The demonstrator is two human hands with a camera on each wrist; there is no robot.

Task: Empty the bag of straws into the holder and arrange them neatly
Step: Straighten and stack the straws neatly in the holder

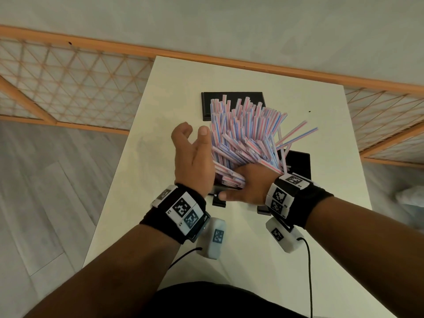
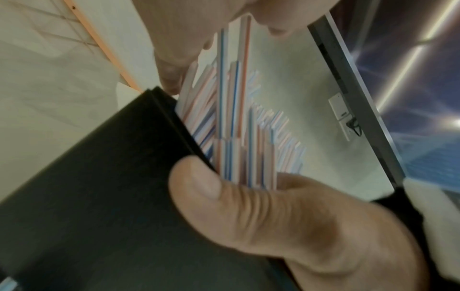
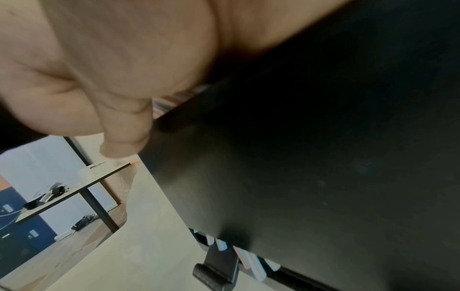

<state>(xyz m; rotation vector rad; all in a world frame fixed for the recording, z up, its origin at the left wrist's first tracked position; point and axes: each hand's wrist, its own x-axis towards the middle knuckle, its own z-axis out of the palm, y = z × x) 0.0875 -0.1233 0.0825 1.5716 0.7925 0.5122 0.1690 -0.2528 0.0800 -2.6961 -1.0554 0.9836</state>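
Right hand (image 1: 250, 182) at the near counter (image 1: 174, 83) edge, its fingers buried among the straws (image 1: 243, 134).
Left hand (image 1: 192, 154) cups the fan's left side, fingers wide; straws lean away from the black holder (image 2: 87, 196), long axes toward the far edge.

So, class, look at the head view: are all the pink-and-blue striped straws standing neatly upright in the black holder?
No: the pink-and-blue striped straws fan out at many angles, several splaying right over the black holder.
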